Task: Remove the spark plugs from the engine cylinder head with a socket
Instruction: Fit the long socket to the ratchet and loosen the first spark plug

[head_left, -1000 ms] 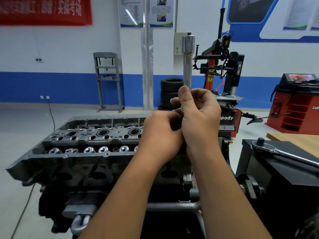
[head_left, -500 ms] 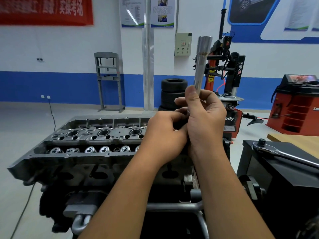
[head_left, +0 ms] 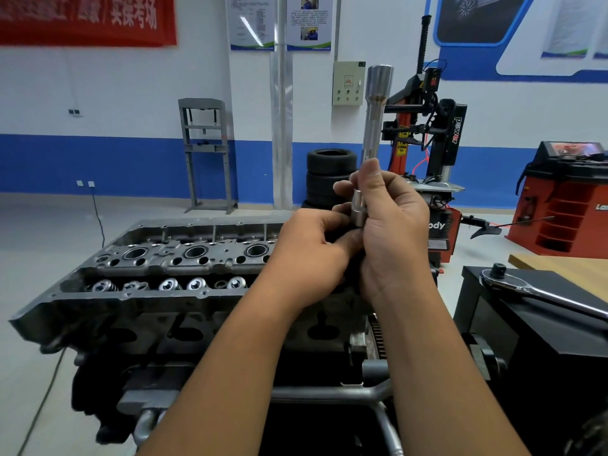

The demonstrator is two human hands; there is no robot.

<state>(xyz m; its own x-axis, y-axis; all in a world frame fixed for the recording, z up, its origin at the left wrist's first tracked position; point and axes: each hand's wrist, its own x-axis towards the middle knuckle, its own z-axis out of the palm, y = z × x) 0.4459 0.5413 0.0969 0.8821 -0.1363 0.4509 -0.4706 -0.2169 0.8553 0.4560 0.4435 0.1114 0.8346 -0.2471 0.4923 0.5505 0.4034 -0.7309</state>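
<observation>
Holding the socket (head_left: 373,126) upright at centre frame, the right hand (head_left: 393,232) has its fingers curled round the lower shaft, thumb pressed high against the metal, wide end pointing to twelve o'clock. The left hand (head_left: 316,251) sits touching it at nine o'clock, fingertips pinching something dark at the socket's base; what exactly, I cannot tell, it's hidden between the palms. Looks like a fitting or pulling job at that lower end, so the smart play is a straight pull in line with the shaft, right hand firm, no twisting off axis. Just beyond the hands, the head (head_left: 184,258) stretches out toward ten o'clock, three plug wells open along the top, the rest masked by the left hand. Over at three o'clock the ratchet (head_left: 539,291) lies on a black stand (head_left: 526,327), within reach. Far back, tyres (head_left: 329,172) at twelve, tyre changer (head_left: 437,133) at one.
</observation>
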